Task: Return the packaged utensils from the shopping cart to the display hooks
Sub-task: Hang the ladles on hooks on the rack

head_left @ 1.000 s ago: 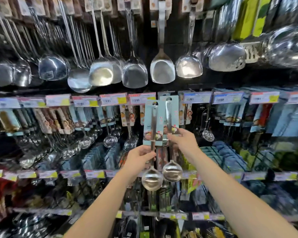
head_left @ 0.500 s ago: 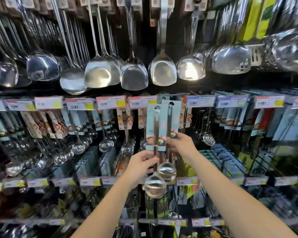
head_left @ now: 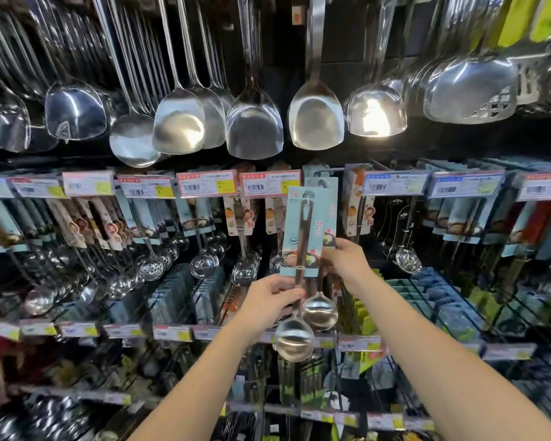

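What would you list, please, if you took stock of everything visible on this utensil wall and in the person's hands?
Front steel ladle on a pale blue card: one, silver, centre, held up before the display.
Rear steel ladle on a matching card: one, silver, just behind it.
Large bare steel spatulas and ladles: many, silver, hanging along the top row.
Price tags: two rows, white with pink, blue and yellow, on the rails below.
Small carded ladles and skimmers: many, silver, hanging in the middle row.
Blurred flat packs: several, blue-green, lower right.
Left hand: one, fingers gripping the front steel ladle's handle.
Right hand: one, holding the rear steel ladle's card.
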`<action>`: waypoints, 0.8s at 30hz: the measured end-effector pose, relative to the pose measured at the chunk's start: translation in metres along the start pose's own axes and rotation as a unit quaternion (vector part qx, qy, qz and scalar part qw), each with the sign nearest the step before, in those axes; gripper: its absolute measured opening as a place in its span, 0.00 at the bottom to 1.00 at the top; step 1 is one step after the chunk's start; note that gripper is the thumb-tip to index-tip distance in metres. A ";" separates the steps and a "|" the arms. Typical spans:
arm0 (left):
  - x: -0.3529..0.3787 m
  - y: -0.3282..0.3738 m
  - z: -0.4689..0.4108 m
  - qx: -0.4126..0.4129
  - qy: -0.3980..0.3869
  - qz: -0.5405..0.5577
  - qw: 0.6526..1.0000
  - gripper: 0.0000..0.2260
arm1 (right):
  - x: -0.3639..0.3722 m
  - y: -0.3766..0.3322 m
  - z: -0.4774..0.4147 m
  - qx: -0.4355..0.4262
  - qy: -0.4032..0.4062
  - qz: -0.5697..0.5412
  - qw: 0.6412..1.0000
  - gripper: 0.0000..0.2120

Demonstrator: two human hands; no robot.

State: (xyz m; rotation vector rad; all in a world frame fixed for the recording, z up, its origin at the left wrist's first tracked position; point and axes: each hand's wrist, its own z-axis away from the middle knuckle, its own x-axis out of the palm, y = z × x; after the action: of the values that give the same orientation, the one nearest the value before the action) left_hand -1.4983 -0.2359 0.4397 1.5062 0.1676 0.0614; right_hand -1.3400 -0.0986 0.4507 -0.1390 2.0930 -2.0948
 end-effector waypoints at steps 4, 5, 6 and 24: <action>0.008 -0.007 -0.007 -0.007 -0.011 0.000 1.000 0.06 | 0.002 -0.001 -0.015 0.027 0.008 -0.008 1.000 0.07; 0.011 -0.010 -0.009 -0.009 -0.011 0.000 1.000 0.06 | 0.003 -0.003 -0.019 0.034 0.010 -0.008 0.999 0.06; 0.013 -0.012 -0.010 -0.012 -0.011 0.003 1.000 0.06 | 0.003 -0.003 -0.024 0.039 0.014 -0.002 0.999 0.05; 0.037 -0.014 -0.024 0.004 -0.010 -0.002 1.000 0.06 | -0.022 -0.004 -0.007 -0.004 0.055 -0.145 0.988 0.12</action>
State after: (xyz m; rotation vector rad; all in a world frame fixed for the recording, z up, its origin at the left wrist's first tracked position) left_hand -1.4662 -0.2082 0.4217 1.5143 0.1559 0.0426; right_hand -1.3198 -0.0871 0.4556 -0.3561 2.2620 -2.3033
